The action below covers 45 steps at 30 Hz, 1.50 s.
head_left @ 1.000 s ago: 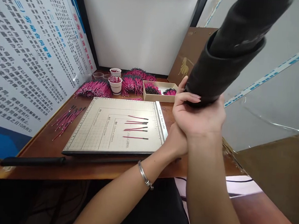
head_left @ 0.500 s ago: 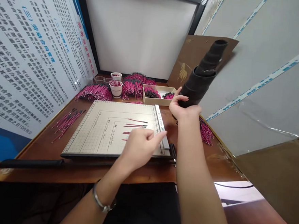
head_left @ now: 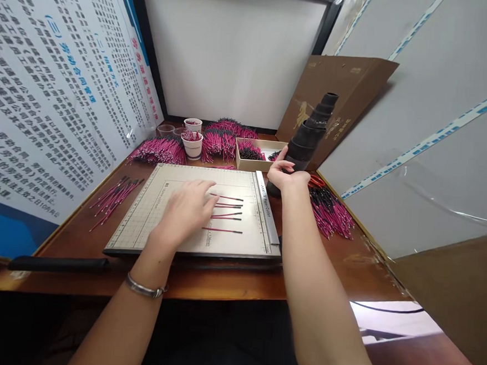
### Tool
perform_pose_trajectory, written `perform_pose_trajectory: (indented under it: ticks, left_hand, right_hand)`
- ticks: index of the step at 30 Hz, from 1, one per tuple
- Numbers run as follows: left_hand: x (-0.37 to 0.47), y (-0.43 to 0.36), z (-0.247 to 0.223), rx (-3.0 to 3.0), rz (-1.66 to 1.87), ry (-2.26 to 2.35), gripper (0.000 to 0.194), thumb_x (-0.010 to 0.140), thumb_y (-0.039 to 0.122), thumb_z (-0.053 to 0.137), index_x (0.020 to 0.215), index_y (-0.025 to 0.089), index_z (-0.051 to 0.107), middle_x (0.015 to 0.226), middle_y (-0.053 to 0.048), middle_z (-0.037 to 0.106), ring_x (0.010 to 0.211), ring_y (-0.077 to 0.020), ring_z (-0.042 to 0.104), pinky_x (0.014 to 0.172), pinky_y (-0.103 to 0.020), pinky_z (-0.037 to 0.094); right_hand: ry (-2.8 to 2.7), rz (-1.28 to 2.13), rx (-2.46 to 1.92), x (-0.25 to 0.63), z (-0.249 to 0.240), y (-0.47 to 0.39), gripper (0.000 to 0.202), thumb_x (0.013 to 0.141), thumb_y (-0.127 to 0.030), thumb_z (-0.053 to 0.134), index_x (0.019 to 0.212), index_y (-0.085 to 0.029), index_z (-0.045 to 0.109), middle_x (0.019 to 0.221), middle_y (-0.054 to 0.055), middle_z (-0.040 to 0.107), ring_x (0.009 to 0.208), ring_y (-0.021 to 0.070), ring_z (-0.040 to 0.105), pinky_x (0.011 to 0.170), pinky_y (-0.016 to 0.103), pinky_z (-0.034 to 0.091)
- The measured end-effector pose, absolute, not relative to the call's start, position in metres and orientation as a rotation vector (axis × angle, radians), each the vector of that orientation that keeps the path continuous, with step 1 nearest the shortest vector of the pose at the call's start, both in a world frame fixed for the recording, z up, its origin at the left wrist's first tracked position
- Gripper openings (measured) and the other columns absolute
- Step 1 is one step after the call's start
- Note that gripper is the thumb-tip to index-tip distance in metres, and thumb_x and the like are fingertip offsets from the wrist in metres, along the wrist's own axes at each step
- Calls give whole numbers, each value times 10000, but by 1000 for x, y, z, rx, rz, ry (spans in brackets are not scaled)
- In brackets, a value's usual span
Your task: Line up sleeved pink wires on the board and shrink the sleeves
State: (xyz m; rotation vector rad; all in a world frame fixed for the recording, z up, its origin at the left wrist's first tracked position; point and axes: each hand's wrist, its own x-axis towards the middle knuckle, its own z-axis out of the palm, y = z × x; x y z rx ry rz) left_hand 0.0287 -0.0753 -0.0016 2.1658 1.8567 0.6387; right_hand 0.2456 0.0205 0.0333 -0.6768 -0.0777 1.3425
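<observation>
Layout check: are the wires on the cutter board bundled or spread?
Spread: cutter board shows between several wires beside the left hand.

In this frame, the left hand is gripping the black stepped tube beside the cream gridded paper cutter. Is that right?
Wrong hand: the head view shows the right hand gripping the black stepped tube beside the cream gridded paper cutter.

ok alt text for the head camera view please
A person's right hand grips a tilted, stepped black tube beside a paper cutter, while the open left hand is at thin, dark-ended red wires lying on it. Behind are paper cups, wire bundles and a shallow box.
</observation>
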Motion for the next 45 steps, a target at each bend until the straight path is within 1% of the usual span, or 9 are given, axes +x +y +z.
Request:
perform_pose_trajectory:
  ticks: [8,13,15,17,21,26,32,39,45]
  left_hand:
    - [46,-60,2,2325,377,1675,313,1018,228,495,1110,175,789,1233,-119,741,1175,-320,647,1026,-472,525]
    - [34,-79,-6,2336,390,1629,299,1015,227,476,998,207,774,1101,-92,741,1072,-298,638,953,-462,503]
    - [27,-90,-10,2331,414,1587,289,1018,256,477,971,211,759,1076,-79,736,1031,-280,632,927,-443,493]
    - [20,-100,-14,2311,514,1511,318,1037,294,447,953,219,744,1061,-64,733,1003,-260,626,916,-426,476]
    - [15,-115,-21,2201,693,1433,279,1043,430,525,1042,268,753,1101,-26,732,1057,-264,623,969,-446,421]
    - [18,-115,-23,2199,729,1443,153,928,406,755,1019,283,767,1086,-1,739,1063,-267,628,946,-427,400]
    - [17,-110,-27,2186,815,1384,165,1019,324,633,951,270,773,1004,18,747,975,-211,656,916,-391,417]
    - [15,-113,-26,2189,783,1338,104,978,376,710,978,294,774,1020,37,757,988,-222,651,935,-409,365]
    - [12,-114,-24,2166,754,1263,130,1020,314,645,939,321,746,987,111,766,955,-186,655,905,-401,320]
  right_hand:
    - [-121,1337,-711,238,45,3,703,1106,-352,-62,1159,-129,603,743,29,638,437,77,395,488,203,485]
    - [-533,1395,-842,226,42,-54,578,1070,-640,322,1022,-171,655,774,32,678,425,69,400,438,240,430]
    - [-961,1258,-966,224,32,-85,591,956,-756,524,955,-180,659,708,28,671,437,104,489,464,276,462]
    - [-1193,949,-1109,226,18,-111,528,915,-717,636,904,-190,656,720,44,706,578,154,642,580,298,538]
    - [-1462,392,-1398,237,-15,-135,326,1006,-514,583,1087,-207,652,1087,105,780,1037,246,750,887,424,588]
    - [-1452,312,-1607,244,-39,-139,589,1012,-599,528,1414,-171,477,1357,195,713,1266,349,692,1006,591,552]
    - [-1710,10,-1515,232,-40,-145,419,1067,-443,532,1369,-155,567,1336,166,718,1243,287,700,1008,475,586]
    - [-1808,-312,-1433,223,-53,-144,222,1030,-277,590,1213,-154,608,1268,129,738,1204,297,689,1040,469,560]
    - [-1746,-155,-1476,225,-51,-146,426,1015,-286,588,1384,-93,500,1342,217,671,1281,291,680,1045,471,596]
